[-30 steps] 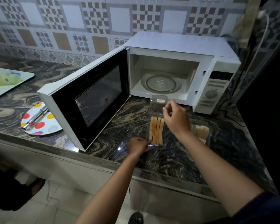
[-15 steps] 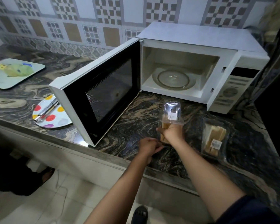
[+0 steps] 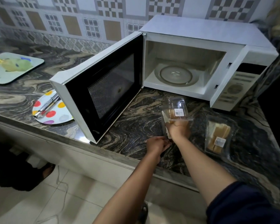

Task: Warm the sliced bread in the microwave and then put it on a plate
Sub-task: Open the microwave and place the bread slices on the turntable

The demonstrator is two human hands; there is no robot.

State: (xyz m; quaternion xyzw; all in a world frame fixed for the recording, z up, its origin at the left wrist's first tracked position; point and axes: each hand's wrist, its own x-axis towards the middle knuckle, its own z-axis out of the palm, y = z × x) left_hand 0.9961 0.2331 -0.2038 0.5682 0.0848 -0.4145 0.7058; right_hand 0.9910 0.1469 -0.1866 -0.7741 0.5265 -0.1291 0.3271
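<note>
The barcode label (image 3: 178, 112) on the clear bread pack (image 3: 169, 105) is illegible.

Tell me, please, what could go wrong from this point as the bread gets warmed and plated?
1. The right hand grips the clear bread pack tilted above the counter, the left hand at its lower end; slices might slide out.
2. The spotted plate lies behind the open microwave door, tongs on it; reaching it could be awkward.
3. The plastic might go into the microwave with the bread.
</note>
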